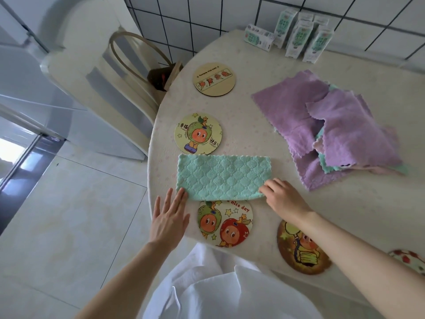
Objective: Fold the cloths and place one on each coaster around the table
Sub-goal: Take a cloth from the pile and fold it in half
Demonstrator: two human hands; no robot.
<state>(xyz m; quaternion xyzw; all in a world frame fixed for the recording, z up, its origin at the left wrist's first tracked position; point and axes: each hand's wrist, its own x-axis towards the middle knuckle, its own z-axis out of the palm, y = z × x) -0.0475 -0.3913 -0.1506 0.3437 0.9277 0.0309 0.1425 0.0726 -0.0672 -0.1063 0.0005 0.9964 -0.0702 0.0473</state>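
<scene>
Lying flat near the worktop's (264, 72) left edge, the mint-green cloth (220, 177) is folded into a long band whose axis runs left to right, its near edge overlapping the top of the "nice day" coaster (226, 223); the left hand (169, 217) rests spread with fingertips on the band's left end, and the right hand (284, 199) pinches its right near corner. Another cartoon coaster (198, 134) sits just beyond the band, a wooden coaster (213, 79) farther back, a dark coaster (301, 248) by the right forearm, a heap of purple cloths (333, 125) to the right, and small cartons (299, 35) against the tiled wall (207, 17). Left of the pale round worktop stand a chair (96, 72) and a light tiled floor (69, 215).
</scene>
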